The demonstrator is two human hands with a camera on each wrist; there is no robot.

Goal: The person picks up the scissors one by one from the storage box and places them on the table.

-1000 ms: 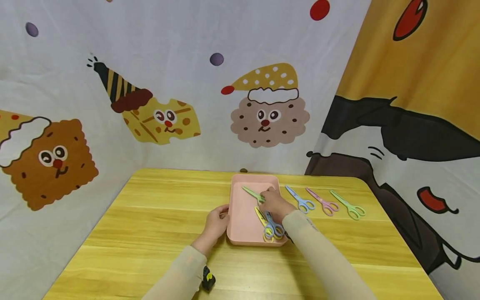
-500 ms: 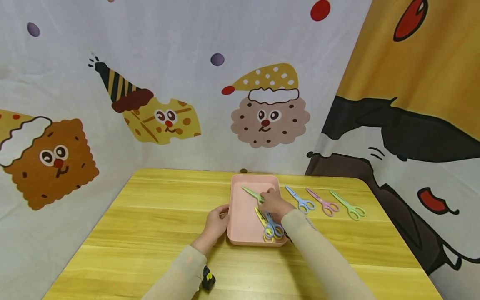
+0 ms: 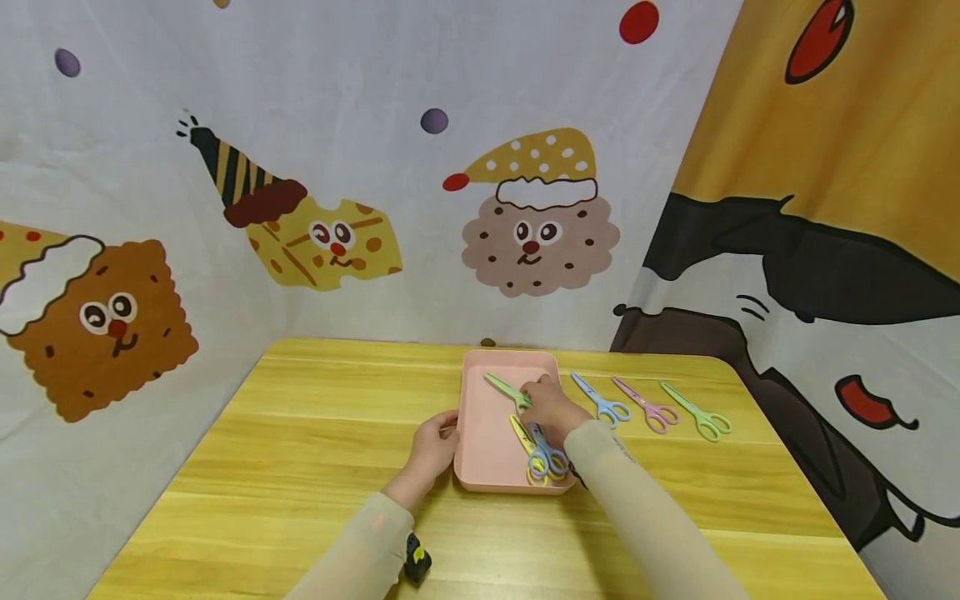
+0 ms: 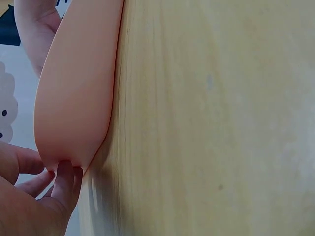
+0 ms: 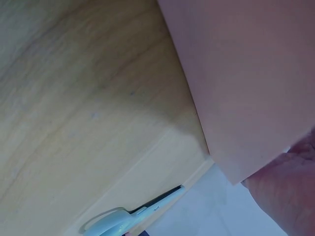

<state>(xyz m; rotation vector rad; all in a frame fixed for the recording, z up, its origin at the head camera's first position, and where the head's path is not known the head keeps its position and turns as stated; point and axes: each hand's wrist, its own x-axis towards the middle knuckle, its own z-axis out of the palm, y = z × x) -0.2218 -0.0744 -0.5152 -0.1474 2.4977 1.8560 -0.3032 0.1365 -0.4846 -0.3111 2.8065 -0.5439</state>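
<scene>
A pink tray lies on the table. My left hand holds its left side, fingertips against the outer wall in the left wrist view. My right hand reaches over the right rim and holds light green scissors by the handle end, which is partly hidden under the fingers. In the right wrist view the hand shows at the tray wall. Blue-grey scissors lie partly over yellow scissors in the tray, below my right wrist.
Right of the tray lie blue scissors, pink scissors and another pair of green scissors in a row. The wooden table ends at a printed cloth behind.
</scene>
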